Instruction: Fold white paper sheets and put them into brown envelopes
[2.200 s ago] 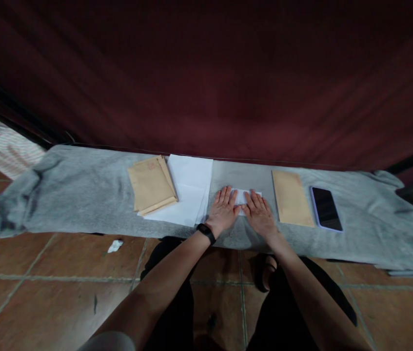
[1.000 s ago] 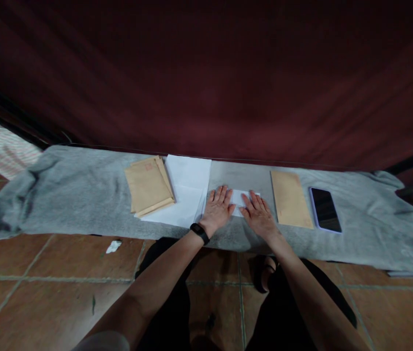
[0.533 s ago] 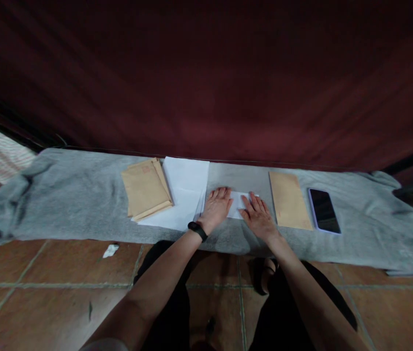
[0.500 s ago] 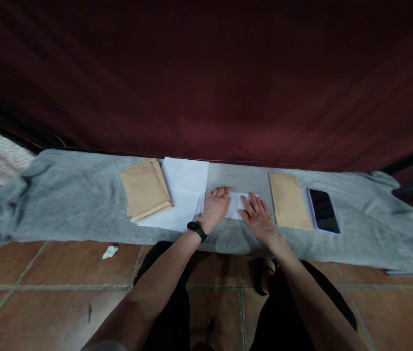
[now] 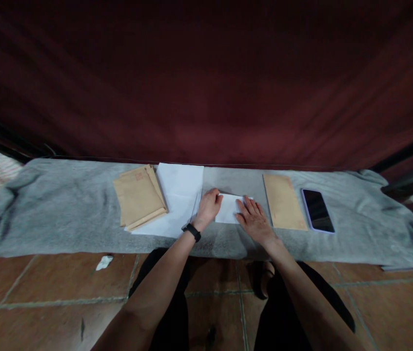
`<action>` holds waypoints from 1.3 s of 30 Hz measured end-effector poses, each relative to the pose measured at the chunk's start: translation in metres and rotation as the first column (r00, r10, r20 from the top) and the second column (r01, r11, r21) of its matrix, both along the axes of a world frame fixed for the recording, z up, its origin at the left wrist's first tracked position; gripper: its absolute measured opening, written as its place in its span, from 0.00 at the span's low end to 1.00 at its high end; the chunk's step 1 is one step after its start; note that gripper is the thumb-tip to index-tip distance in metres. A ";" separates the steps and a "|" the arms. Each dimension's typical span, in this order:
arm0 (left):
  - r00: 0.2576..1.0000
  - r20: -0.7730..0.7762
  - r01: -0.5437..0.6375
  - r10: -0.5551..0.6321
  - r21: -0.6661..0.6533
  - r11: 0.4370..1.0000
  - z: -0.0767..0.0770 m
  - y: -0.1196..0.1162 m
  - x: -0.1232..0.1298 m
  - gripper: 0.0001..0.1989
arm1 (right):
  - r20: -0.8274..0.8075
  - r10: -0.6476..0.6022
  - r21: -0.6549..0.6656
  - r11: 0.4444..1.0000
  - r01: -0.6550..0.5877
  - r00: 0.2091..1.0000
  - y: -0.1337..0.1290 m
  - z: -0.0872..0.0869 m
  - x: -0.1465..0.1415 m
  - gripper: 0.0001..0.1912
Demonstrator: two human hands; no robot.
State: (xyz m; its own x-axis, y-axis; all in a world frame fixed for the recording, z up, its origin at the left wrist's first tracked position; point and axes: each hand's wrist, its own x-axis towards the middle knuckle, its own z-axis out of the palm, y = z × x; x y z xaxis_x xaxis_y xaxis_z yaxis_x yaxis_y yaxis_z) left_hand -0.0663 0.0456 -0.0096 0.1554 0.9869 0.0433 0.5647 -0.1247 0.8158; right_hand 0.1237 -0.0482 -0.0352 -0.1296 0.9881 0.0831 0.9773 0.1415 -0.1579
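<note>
A folded white sheet of paper [image 5: 227, 209] lies on the grey cloth between my two hands. My left hand [image 5: 209, 205], with a dark band at the wrist, is closed on the sheet's left end, thumb and fingers pinching its upper corner. On the sheet's right part my right hand [image 5: 253, 217] lies flat, fingers spread and pressing down. Just left of my left hand are larger white sheets [image 5: 182, 190], partly under a stack of brown envelopes [image 5: 138, 195]. A single brown envelope [image 5: 285, 202] lies right of my right hand.
A phone [image 5: 318, 210] with a pale purple edge lies beyond the single envelope. The grey cloth [image 5: 70, 204] covers a long narrow surface against a dark red hanging fabric [image 5: 206, 97]. A scrap of white paper [image 5: 104, 263] is on the tiled floor [image 5: 63, 278].
My left hand has gone from lying flat to pinching the folded paper's left end, so more of the sheet shows. My right hand stays flat on it. The whole view has shifted slightly.
</note>
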 end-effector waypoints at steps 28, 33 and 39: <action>0.950 0.298 0.169 -0.091 -0.248 0.954 0.013 0.002 -0.026 0.16 | -0.799 -0.186 0.002 0.950 0.311 0.572 0.028 0.017 0.022 0.19; 0.939 0.334 0.212 -0.077 -0.392 0.895 0.017 -0.002 -0.022 0.09 | -0.575 -0.301 0.003 0.929 0.370 0.761 0.026 0.010 0.021 0.14; 0.968 0.238 0.192 -0.074 -0.522 0.831 0.013 -0.008 -0.016 0.08 | -0.388 -0.356 0.001 0.922 0.386 0.850 0.025 0.008 0.018 0.15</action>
State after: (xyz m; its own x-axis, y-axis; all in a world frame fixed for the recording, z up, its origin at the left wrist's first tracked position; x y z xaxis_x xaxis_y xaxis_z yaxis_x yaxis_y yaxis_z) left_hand -0.0821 0.0374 0.0034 0.3330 0.8323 -0.4431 0.3931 0.3046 0.8676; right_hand 0.1413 -0.0234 -0.0276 0.3012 0.9449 0.1282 0.8292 -0.1931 -0.5246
